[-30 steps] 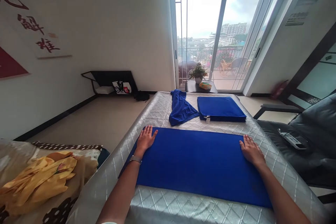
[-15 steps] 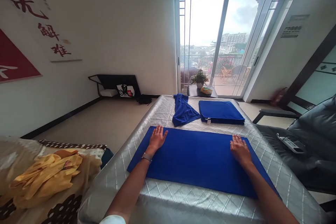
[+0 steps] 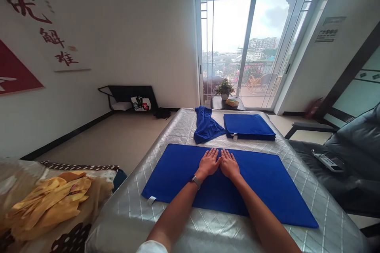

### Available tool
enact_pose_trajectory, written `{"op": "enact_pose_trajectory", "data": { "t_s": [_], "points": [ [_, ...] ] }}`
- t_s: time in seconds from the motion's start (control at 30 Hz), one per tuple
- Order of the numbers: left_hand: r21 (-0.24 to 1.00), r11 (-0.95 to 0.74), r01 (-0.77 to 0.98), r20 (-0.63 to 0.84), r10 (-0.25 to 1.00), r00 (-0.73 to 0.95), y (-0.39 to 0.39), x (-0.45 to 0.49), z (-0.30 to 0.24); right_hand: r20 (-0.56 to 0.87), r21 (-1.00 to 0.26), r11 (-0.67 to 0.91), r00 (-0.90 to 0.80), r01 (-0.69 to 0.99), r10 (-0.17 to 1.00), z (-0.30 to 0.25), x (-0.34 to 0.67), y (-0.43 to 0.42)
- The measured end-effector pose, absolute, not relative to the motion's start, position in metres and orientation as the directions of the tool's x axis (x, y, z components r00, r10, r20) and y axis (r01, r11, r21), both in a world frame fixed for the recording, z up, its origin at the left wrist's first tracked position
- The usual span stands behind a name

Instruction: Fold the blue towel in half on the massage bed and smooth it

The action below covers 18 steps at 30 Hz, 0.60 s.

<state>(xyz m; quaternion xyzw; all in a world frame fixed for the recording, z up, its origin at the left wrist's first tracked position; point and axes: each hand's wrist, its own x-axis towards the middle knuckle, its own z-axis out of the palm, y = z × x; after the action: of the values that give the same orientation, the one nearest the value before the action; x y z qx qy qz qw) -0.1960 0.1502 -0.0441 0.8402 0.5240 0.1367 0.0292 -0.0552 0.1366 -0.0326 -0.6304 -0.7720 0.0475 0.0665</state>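
A blue towel lies spread flat across the silver quilted cover, with a white tag at its near left corner. My left hand rests palm down near the middle of the towel, fingers stretched out. Right beside it my right hand also lies flat, the thumbs meeting or nearly so. Neither hand grips anything. Beyond the spread towel sit a neat stack of folded blue towels and, to its left, a crumpled blue towel.
To the left, a yellow cloth lies on a brown-covered surface. A black armchair with a power strip on it stands on the right. Past the far edge, a small table holds a potted plant, before a sliding glass door.
Both hands have slid inward from the towel's two sides and now lie together at its middle. The tag at the near left corner has come into view.
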Motion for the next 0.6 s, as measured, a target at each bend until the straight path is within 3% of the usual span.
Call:
{"op": "enact_pose_trajectory", "data": {
  "t_s": [0.17, 0.33, 0.43, 0.6],
  "points": [
    [0.202, -0.347, 0.916, 0.13, 0.936, 0.326, 0.158, -0.231, -0.04, 0.014, -0.12, 0.106, -0.105, 0.987, 0.994, -0.035, -0.001, 0.137],
    [0.149, -0.096, 0.984, 0.078, 0.993, 0.085, 0.173, -0.34, -0.039, 0.014, -0.02, -0.125, 0.126, 0.992, 0.992, -0.041, 0.125, 0.128],
    [0.134, 0.059, 0.989, 0.086, 0.994, -0.071, 0.178, -0.397, -0.046, 0.041, -0.028, -0.246, 0.247, 0.969, 0.968, -0.045, 0.181, 0.121],
    [0.128, 0.094, 0.987, 0.134, 0.985, -0.111, 0.182, -0.416, -0.055, 0.038, -0.055, -0.287, 0.289, 0.956, 0.957, -0.046, 0.195, 0.121]
  ]
}}
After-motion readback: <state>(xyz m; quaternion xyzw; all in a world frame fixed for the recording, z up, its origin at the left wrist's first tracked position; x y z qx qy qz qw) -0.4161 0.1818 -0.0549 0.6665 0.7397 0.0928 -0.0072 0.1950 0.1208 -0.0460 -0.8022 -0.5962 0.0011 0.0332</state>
